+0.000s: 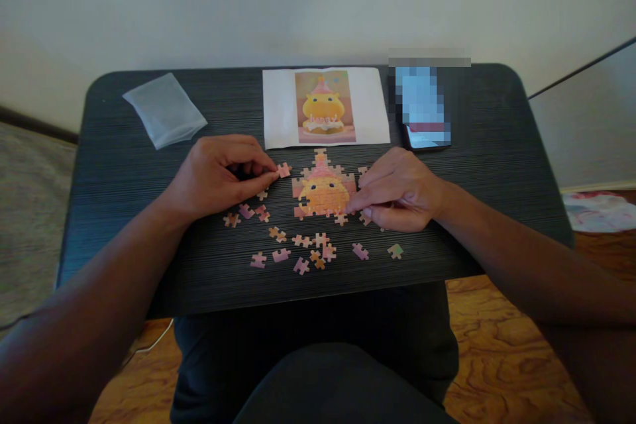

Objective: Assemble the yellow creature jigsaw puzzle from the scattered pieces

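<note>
A partly joined jigsaw puzzle (325,189) lies mid-table, showing a yellow character in a pink party hat. My left hand (223,172) is at its left, thumb and forefinger pinching a pink puzzle piece (283,170) just apart from the joined part. At the right side, my right hand (400,192) touches the joined pieces' lower right edge with its forefinger; the thumb is a little apart and the other fingers are curled. Loose pieces, among them a purple one (360,251) and a greenish one (395,250), lie in front. Some pieces are partly hidden under my right hand.
A reference sheet (370,106) with the printed picture lies behind the puzzle. To its right is a phone (430,143), partly blurred out. A clear plastic bag (166,109) rests at the back left of the dark table (114,212), near the wall.
</note>
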`<state>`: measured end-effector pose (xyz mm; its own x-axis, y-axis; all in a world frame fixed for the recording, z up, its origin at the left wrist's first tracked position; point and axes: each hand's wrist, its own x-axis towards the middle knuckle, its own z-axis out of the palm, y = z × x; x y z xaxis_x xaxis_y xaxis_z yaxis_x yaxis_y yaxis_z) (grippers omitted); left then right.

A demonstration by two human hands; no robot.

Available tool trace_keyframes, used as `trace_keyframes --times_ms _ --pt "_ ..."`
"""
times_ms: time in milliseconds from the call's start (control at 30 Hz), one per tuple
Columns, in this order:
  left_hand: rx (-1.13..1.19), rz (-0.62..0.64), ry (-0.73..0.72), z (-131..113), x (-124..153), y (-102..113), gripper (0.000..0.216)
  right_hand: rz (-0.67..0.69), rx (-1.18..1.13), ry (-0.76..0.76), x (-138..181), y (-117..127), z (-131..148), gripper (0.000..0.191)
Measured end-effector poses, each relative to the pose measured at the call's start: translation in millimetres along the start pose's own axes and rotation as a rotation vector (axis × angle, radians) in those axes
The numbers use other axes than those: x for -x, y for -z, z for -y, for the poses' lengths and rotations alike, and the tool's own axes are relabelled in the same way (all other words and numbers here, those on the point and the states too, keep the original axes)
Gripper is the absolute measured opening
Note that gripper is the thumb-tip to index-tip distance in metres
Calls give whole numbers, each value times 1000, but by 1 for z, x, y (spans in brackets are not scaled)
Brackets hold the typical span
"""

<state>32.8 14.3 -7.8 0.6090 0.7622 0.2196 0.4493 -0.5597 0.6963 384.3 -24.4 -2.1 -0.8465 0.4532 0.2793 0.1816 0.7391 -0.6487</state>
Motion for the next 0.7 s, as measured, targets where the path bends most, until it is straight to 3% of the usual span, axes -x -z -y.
trace_keyframes --times_ms 367,700 --pt "28 23 -1 3 0 3 4 -67 22 130 -2 -6 -4 25" --pt "7 42 -48 2 0 4 3 -47 23 135 -3 -5 -2 24"
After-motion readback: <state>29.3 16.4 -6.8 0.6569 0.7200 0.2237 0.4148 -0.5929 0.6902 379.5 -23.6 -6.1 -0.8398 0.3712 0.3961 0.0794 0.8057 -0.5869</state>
